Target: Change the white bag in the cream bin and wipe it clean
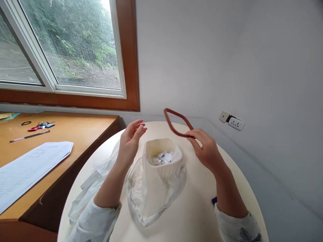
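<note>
My right hand [204,148] pinches one corner of a thin brown rim ring [176,114], a rounded square frame held tilted above the table. To the left, my left hand [131,137] is raised with its fingers apart and nothing in it. Between the hands stands a small bin [163,169] lined with a white plastic bag, the bag folded over its mouth and hanging loose down the outside. Torn white paper scraps [163,158] lie inside. The ring is up and to the right of the bin, apart from it.
The round white table [202,208] stands against the wall. More white plastic bags [93,185] lie beside my left forearm. A dark object [214,200] is partly hidden by my right forearm. On the wooden desk [88,129] are papers [35,164], a pen [29,136] and keys [42,125].
</note>
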A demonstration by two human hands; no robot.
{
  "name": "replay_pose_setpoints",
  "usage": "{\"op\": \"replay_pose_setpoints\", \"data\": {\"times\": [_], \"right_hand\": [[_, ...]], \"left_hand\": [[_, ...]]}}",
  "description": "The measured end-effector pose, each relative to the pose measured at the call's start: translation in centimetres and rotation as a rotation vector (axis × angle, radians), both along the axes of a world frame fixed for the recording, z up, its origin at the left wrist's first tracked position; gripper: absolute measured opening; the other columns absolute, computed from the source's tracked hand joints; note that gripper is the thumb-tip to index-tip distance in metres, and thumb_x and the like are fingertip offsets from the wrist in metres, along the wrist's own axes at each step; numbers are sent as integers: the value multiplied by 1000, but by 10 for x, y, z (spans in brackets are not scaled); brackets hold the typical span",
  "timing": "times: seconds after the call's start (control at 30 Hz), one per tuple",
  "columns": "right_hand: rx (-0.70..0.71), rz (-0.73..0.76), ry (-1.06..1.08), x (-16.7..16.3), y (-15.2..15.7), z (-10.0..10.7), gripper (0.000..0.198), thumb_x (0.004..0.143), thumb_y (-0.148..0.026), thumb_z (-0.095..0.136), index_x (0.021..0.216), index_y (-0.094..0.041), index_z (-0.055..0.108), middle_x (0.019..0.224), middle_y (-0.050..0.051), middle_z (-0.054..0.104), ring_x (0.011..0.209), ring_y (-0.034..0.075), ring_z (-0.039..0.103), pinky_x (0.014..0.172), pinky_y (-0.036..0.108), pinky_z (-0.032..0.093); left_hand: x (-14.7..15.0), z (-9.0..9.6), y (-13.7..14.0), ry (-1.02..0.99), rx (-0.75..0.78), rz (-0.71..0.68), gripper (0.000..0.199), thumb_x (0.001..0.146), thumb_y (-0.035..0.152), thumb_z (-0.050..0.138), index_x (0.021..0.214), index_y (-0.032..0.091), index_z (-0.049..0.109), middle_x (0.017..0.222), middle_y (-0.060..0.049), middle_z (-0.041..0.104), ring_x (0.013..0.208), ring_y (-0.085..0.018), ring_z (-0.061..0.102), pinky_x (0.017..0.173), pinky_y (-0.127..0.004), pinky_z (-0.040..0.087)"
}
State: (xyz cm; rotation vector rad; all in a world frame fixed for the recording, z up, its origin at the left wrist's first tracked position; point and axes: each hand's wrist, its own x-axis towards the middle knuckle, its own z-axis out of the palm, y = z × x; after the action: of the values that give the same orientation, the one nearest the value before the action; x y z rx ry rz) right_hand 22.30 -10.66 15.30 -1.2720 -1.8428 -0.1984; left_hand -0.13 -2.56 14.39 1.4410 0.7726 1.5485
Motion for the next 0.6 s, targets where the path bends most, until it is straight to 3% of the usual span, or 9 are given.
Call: {"op": "replay_pose_setpoints", "data": {"times": [0.13, 0.23, 0.33, 0.43, 0.6], "right_hand": [[-60, 119, -133, -15, 2, 3, 28, 90, -12, 34, 97, -22, 59, 92, 4, 63, 93, 17, 56, 88, 37, 41], [-95, 160, -196, -19, 1, 4, 31, 88, -8, 35, 97, -23, 61, 91, 4, 62, 89, 16, 56, 88, 37, 41], [-107, 187, -244, -20, 0, 5, 31, 87, -6, 38, 96, -25, 61, 89, 2, 62, 85, 14, 56, 93, 39, 38], [-129, 164, -262, -18, 0, 6, 29, 87, -8, 40, 93, -26, 62, 90, 2, 60, 85, 15, 57, 95, 42, 37], [-134, 46, -194, -12, 4, 0, 19, 84, -13, 47, 91, -26, 59, 119, 5, 49, 116, 21, 45, 95, 43, 39]], "left_hand": [[2, 7, 1, -80, -119, -154, 53, 84, 45, 49, 130, 22, 38, 108, -9, 60, 86, -18, 64, 87, -43, 48], [-1, 7, 2, -21, -129, -161, 62, 81, 42, 55, 135, 21, 32, 104, -9, 62, 78, -17, 65, 81, -42, 50], [-6, 8, 4, 114, -110, -93, 63, 74, 36, 63, 131, 18, 42, 90, -5, 64, 66, -14, 61, 68, -34, 51], [-11, 9, 7, 268, -100, -89, 44, 74, 33, 62, 115, 16, 59, 76, -3, 61, 58, -12, 54, 53, -26, 46], [-14, 7, 10, 421, -135, -74, 28, 77, 29, 56, 101, 18, 66, 60, 1, 54, 44, -7, 44, 41, -20, 37]]}}
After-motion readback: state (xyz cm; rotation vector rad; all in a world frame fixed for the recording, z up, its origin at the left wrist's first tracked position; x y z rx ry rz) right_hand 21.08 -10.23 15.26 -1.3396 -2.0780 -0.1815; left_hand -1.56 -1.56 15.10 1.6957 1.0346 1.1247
